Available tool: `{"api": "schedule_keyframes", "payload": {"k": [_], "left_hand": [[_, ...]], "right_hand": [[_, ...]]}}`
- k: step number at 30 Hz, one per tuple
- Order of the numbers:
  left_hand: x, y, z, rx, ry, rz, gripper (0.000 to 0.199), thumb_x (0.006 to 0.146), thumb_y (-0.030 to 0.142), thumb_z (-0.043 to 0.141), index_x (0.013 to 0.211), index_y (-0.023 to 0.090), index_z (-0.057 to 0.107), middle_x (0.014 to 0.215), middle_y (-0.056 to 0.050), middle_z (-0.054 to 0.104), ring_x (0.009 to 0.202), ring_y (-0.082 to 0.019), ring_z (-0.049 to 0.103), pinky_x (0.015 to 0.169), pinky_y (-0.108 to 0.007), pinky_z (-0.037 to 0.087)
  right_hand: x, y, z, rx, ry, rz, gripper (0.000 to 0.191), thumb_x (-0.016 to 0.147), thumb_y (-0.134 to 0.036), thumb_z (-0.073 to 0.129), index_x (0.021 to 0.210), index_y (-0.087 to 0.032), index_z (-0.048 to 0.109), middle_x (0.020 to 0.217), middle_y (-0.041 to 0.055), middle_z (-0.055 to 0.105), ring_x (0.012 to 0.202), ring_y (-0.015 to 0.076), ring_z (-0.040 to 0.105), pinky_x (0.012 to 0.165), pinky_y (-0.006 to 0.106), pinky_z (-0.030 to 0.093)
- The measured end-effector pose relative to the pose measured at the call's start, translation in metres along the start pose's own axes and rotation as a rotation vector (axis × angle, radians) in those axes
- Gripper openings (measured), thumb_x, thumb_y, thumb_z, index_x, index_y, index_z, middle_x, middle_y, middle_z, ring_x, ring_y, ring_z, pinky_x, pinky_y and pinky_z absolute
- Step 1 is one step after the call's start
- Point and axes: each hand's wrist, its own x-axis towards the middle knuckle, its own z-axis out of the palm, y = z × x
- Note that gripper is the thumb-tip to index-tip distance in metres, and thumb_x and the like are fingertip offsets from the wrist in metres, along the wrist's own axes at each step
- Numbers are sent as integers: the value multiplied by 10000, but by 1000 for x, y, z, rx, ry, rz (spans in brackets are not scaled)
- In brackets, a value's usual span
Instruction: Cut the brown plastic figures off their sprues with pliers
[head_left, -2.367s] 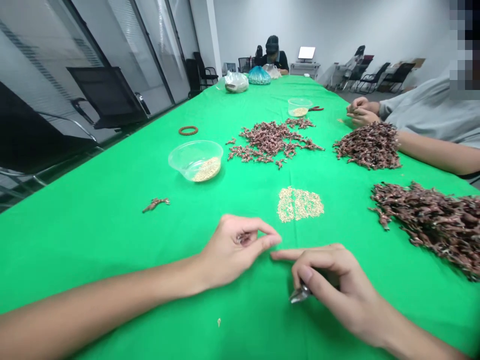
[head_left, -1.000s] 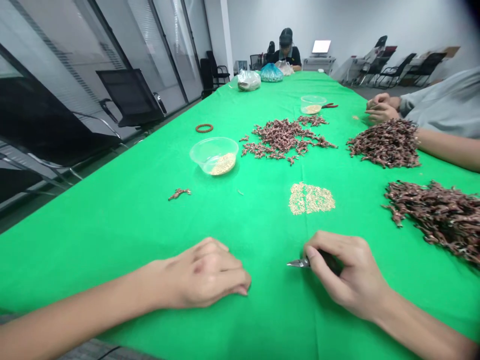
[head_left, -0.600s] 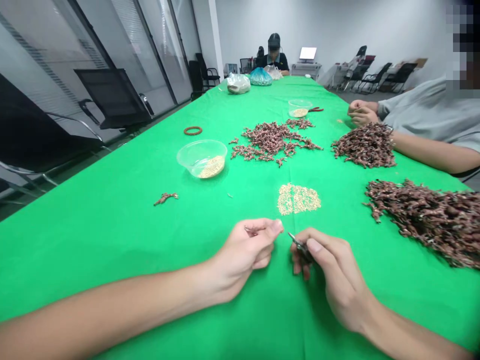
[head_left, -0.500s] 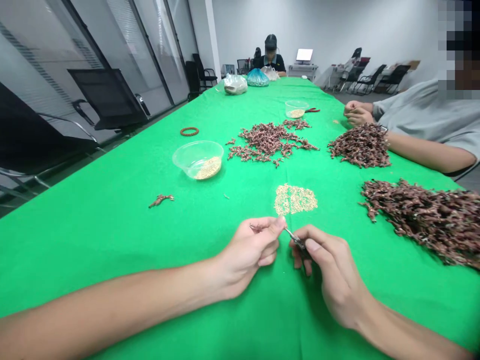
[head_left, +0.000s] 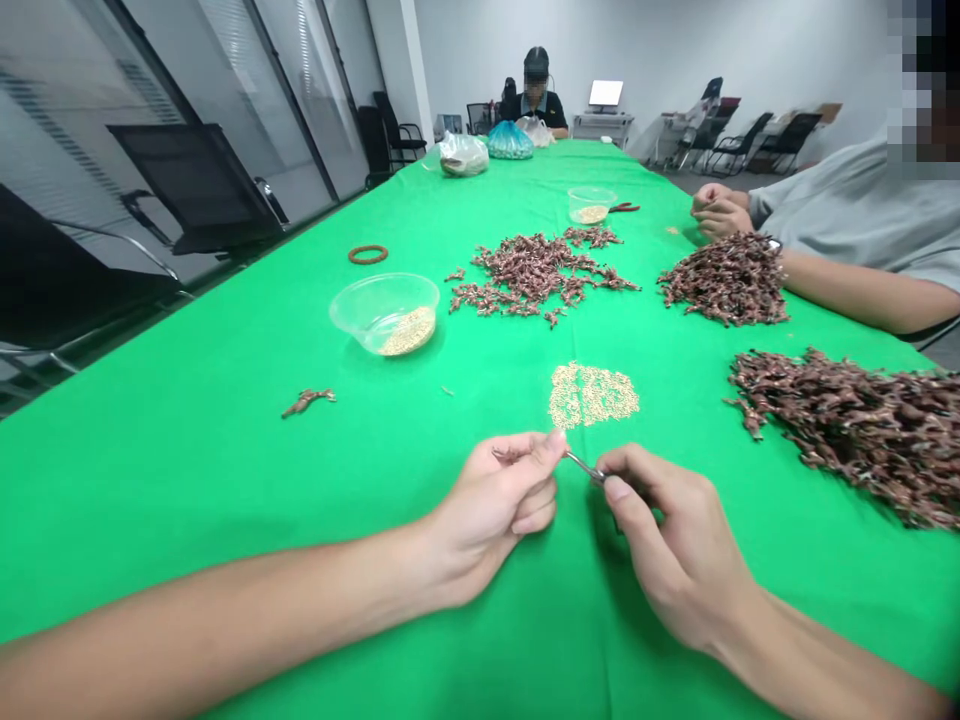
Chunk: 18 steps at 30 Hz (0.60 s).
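The biggest thing before me is the green surface (head_left: pixel 225 480), with a person in grey (head_left: pixel 840 210) sitting along its right side and a person in black (head_left: pixel 536 100) at the far end. The large brown heap (head_left: pixel 862 425) lies nearest me on the right, then the farther brown heap (head_left: pixel 726 280) by the grey sleeve, and the loose brown spread (head_left: pixel 529 270) in the middle. Three plastic bags (head_left: pixel 463 156) sit toward the far end. My left hand (head_left: pixel 499 510) is curled around some brown bits (head_left: pixel 506 455), thumb and forefinger pinched together; what their tips pinch is too small to tell. My right hand (head_left: pixel 675 550) grasps a slim metal tool (head_left: pixel 585 466), whose tip meets those left fingertips just below the pale grain patch (head_left: pixel 600 395). A clear bowl (head_left: pixel 349 318) with pale grains in it stands left of that patch; a smaller clear bowl (head_left: pixel 577 208), farther off, also has grains in it, with a red-handled tool (head_left: pixel 625 207) just beside it. The brown ring (head_left: pixel 367 261) lies flat beyond the nearer bowl, and one lone brown piece (head_left: pixel 306 401) rests on my side of it.
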Motion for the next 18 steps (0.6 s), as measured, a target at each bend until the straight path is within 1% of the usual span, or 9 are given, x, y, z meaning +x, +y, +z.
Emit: {"api": "schedule_keyframes", "payload": {"k": [6,12,18], "left_hand": [[-1,0,0,-3,-11,6,380,954,349,614,673,180,422,515,109,158,456,-70,67,434,-232,118],[-2,0,0,-7,17,9,371,950,337,621,674,178,430,509,110,172,457,-67,73,438,-229,117],[-1,-2,0,0,27,23,356,950,332,621,687,176,439,506,113,179,458,-65,72,441,-233,116]], "right_hand": [[0,-1,0,-24,3,4,206,973,-335,442,864,-205,558,633,-47,493,569,119,457,566,289,342],[1,-3,2,-74,28,-26,205,960,-327,449,846,-202,565,629,-39,513,560,123,473,557,289,347],[-1,-1,0,-130,32,-16,194,952,-339,465,863,-203,571,632,-34,520,554,126,477,553,292,347]]}}
